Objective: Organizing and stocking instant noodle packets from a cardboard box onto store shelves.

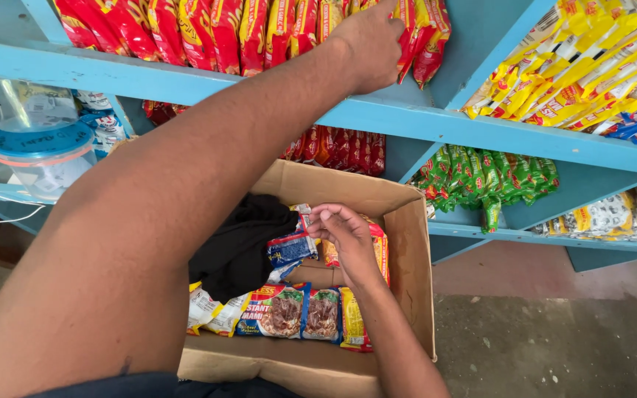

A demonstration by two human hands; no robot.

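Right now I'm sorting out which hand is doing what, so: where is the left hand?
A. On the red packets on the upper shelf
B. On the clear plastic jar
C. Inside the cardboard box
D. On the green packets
A: the left hand reaches up against the red packets on the upper shelf, while the right hand hovers over the cardboard box.

Red packets (pixel 208 33); light-blue shelf (pixel 481 129); brown cardboard box (pixel 414 250); black cloth (pixel 241 243).
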